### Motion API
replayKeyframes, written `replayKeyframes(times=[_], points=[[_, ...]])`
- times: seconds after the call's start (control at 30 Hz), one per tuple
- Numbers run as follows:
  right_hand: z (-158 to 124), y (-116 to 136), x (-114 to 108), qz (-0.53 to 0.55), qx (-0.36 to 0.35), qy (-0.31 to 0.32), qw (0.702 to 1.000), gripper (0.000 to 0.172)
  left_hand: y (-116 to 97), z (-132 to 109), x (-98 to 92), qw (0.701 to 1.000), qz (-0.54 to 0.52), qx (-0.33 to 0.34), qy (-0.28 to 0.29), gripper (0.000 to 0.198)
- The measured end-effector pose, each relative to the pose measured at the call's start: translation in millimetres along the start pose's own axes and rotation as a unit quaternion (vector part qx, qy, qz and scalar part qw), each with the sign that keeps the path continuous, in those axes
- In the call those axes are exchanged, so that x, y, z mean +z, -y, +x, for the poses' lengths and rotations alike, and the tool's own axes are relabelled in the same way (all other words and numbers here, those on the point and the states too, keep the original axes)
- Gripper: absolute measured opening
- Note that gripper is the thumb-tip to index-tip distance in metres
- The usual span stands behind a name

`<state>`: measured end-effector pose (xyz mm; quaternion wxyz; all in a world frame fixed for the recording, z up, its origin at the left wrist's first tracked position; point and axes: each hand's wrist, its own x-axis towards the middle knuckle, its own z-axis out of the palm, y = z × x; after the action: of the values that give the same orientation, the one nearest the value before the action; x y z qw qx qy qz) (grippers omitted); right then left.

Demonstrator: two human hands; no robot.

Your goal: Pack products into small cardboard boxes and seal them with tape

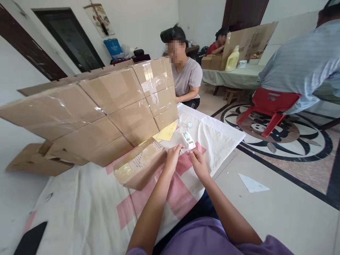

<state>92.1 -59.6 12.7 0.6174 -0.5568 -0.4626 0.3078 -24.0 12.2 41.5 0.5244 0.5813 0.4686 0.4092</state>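
My left hand (174, 154) and my right hand (196, 160) are raised together over a white and pink cloth (87, 209) on the table. Both pinch a small white box-like piece (187, 140) with a greenish mark on it, the left at its near left corner, the right at its near right end. A yellow sheet (168, 132) lies on the cloth just beyond the piece. A tiny pale object (190, 124) rests further back.
A taped cardboard screen (106, 106) stands along the left, with a loose taped flap (140, 164) beside my left hand. Across the table sits a person in a grey shirt (187, 76). A red chair (268, 106), another person's back (300, 63) and a second table (236, 76) are on the right.
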Motion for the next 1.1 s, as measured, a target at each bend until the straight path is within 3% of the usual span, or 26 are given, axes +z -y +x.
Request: replayKeyframes(times=[0.1, 0.2, 0.3, 0.43, 0.73, 1.1], points=[[-13.5, 10.5, 20.1, 0.002, -0.02, 0.056, 0.998, 0.039, -2.3, -41.0, -31.5, 0.999, 0.017, 0.04, -0.009, 0.034], [-30.9, 17.8, 44.4, 0.016, -0.039, 0.12, 0.992, 0.039, -2.2, -75.5, -65.5, 0.994, 0.054, 0.07, -0.064, 0.028], [-46.4, 21.7, 64.9, 0.025, -0.055, 0.176, 0.983, 0.038, -1.8, -99.9, -95.4, 0.986, 0.092, 0.081, -0.115, 0.026], [-60.6, 27.6, 79.8, 0.033, -0.069, 0.212, 0.974, 0.037, 1.5, -125.0, -119.9, 0.982, 0.121, 0.079, -0.122, 0.03], [-102.3, 28.3, 88.9, 0.065, -0.093, 0.289, 0.951, 0.033, 16.2, -171.9, -132.3, 0.986, 0.098, 0.047, -0.127, 0.03], [-109.0, 18.8, 93.9, 0.046, -0.107, 0.286, 0.951, 0.027, 12.8, -180.0, -126.8, 0.984, 0.104, 0.103, -0.105, 0.021]])
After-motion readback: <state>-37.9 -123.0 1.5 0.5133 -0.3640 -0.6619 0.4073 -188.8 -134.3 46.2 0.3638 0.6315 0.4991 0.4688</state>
